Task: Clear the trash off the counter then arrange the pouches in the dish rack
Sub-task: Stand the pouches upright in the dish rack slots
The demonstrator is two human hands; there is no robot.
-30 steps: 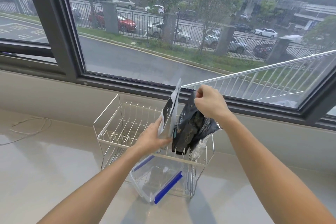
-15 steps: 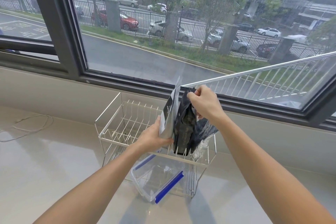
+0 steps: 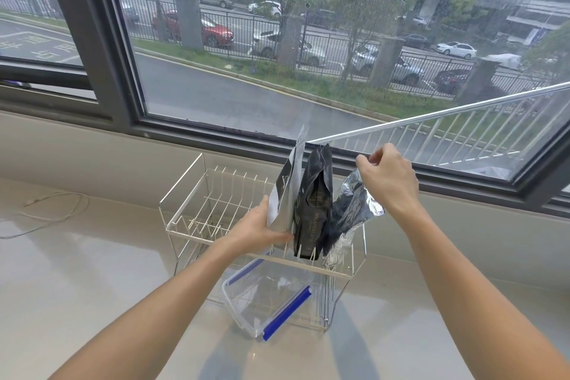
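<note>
A white wire dish rack point(image 3: 197, 194) stands on the pale counter by the window. Three pouches stand in its right end. My left hand point(image 3: 259, 225) grips the white and grey pouch point(image 3: 285, 194) on the left, holding it upright against the tines. A black pouch point(image 3: 316, 203) stands upright in the middle, free of both hands. To its right a crinkled silver foil pouch point(image 3: 351, 210) leans rightwards, and my right hand point(image 3: 388, 179) pinches its top edge.
A clear plastic box point(image 3: 271, 296) with blue clips lies tilted under the rack's front. A thin white cable point(image 3: 55, 210) loops on the counter at the left. The window sill and frame run close behind the rack.
My right hand has let go of the black pouch, which now stands in the rack, and has moved right to the silver pouch's top. My left hand still holds the white pouch.
</note>
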